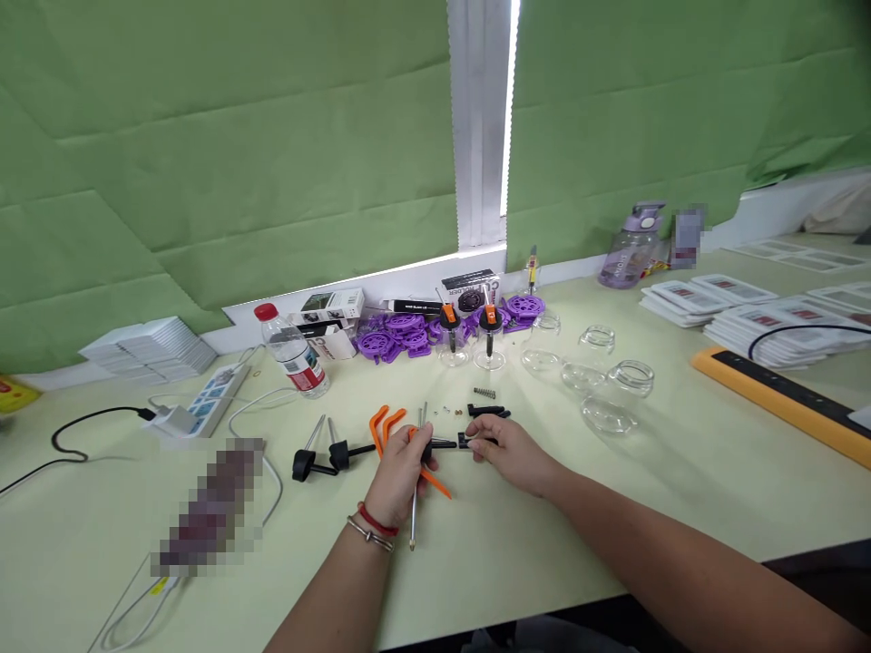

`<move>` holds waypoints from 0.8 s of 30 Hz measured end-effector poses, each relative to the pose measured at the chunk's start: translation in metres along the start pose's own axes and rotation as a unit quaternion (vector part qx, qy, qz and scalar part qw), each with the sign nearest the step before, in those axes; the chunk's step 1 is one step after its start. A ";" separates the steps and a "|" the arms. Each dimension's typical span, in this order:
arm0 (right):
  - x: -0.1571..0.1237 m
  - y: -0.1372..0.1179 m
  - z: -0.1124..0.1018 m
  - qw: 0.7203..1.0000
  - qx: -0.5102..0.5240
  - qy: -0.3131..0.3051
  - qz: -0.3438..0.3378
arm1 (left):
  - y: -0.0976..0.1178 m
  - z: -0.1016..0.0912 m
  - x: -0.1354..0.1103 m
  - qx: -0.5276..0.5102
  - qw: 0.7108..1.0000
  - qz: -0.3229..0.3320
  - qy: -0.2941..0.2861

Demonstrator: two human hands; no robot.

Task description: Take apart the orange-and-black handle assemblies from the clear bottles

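My left hand [406,462] is closed around a black head with a metal rod and an orange lever [437,484]. The rod [413,521] points down toward the table's front edge. My right hand [510,451] pinches a small black part [464,441], close to the black arm [444,444] of the held head. Behind the right hand lie more black parts [484,411], a spring [484,393] and tiny metal pieces [447,410]. To the left are two black heads with rods [304,464] and loose orange levers [378,426].
Glass bottles [609,413] stand right of centre, with two black-and-orange topped ones [490,349] behind. Purple plastic parts [401,337], boxes [333,304] and a water bottle [292,354] line the back. A power strip [210,399] and cables lie left; white cards [768,326] right.
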State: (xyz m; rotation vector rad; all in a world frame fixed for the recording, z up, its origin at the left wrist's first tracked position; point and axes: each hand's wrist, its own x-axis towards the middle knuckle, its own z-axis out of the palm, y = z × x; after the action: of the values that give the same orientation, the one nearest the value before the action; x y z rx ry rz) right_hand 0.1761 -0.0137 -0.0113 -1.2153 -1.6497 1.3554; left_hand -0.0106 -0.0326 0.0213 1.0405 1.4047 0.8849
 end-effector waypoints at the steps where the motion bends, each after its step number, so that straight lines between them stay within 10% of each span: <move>1: -0.001 0.000 -0.002 1.000 -0.007 0.005 0.007 | -0.001 0.001 0.000 0.008 1.000 0.001 0.004; 8: -0.003 0.003 -0.017 0.998 -0.022 0.023 0.062 | -0.005 -0.005 0.002 0.206 0.964 0.115 0.122; 18: -0.010 0.007 -0.024 0.991 -0.103 0.033 0.084 | 0.010 0.006 -0.015 0.610 0.740 0.165 0.231; 24: -0.009 0.006 -0.027 0.992 -0.106 0.019 0.060 | 0.019 0.031 -0.019 0.634 0.690 0.344 0.056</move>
State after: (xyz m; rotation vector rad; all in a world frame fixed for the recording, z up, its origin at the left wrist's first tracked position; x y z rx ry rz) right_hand 0.2048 -0.0127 -0.0107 -1.4738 -1.7533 1.2427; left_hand 0.0220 -0.0456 0.0429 2.7456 1.7227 0.3199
